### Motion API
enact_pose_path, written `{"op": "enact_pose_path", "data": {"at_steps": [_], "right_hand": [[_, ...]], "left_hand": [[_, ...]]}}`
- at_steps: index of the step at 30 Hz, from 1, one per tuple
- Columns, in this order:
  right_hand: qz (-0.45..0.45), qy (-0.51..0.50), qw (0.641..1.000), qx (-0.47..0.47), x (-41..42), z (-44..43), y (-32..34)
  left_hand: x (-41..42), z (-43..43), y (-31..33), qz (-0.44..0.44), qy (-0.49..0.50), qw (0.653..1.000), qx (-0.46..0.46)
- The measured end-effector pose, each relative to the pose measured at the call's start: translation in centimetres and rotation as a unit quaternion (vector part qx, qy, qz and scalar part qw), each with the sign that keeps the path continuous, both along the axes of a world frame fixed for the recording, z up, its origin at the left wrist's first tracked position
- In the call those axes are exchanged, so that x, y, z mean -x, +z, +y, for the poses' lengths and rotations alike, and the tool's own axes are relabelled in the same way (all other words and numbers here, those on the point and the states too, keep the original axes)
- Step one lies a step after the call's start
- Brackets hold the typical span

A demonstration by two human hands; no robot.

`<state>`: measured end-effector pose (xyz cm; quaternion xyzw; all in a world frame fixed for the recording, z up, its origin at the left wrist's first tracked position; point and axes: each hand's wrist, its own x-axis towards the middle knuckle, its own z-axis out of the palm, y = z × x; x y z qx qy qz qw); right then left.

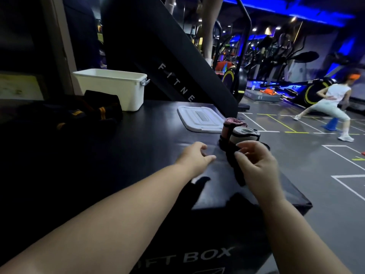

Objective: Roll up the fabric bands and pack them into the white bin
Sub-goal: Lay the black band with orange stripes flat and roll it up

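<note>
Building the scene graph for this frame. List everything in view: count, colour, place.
white bin: 1, white, far left of box top, lid off
lid: 1, white, flat on box top, right of bin
pink roll: 1, pink, on end at box's right edge
grey roll: 1, grey, beside pink roll
black band: 1, black, in right hand
loose bands: pile, count unclear, dark with orange stripes, in front of bin
box: 1, black, under everything
bystander: 1, white top, gym floor at right
cone: 1, blue, floor near bystander
left hand: relaxed, over box top
right hand: grips black band
</note>
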<state>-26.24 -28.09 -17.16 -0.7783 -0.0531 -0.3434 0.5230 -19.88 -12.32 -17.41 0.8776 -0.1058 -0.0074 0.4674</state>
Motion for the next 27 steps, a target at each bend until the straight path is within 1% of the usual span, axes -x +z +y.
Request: {"op": "enact_pose_path", "data": {"at_steps": [5,9,11,14,18,20,23,25,27], "right_hand": [[0.075,0.036,0.993,0.078,-3.3,6.7,0.6],[0.144,0.089,0.978,0.126,-6.6,12.7,0.7],[0.164,0.109,0.97,0.145,-8.2,15.9,0.9],[0.18,0.131,0.962,0.157,-10.4,20.3,1.2],[0.209,0.146,0.958,0.133,-13.8,24.9,0.7],[0.223,0.148,0.954,0.135,-15.4,26.7,0.3],[0.225,0.138,0.951,0.161,-17.7,29.0,0.1],[0.221,0.134,0.951,0.171,-19.3,30.4,-0.2],[0.21,0.129,0.948,0.201,-21.0,31.5,-0.6]], "left_hand": [[-1.2,8.6,0.0,0.006,0.08,0.997,0.013],[-2.1,15.1,-0.1,0.01,0.124,0.992,0.01],[-2.6,17.8,-0.1,0.01,0.142,0.99,0.004],[-3.8,21.5,0.2,-0.002,0.178,0.984,-0.03],[-6.0,25.8,0.3,-0.009,0.241,0.968,-0.065],[-7.1,27.6,0.3,-0.016,0.278,0.955,-0.103],[-8.4,29.6,0.7,-0.037,0.331,0.926,-0.178],[-9.1,30.2,0.5,-0.051,0.342,0.92,-0.182],[-9.9,30.4,-0.4,-0.07,0.327,0.928,-0.164]]}}
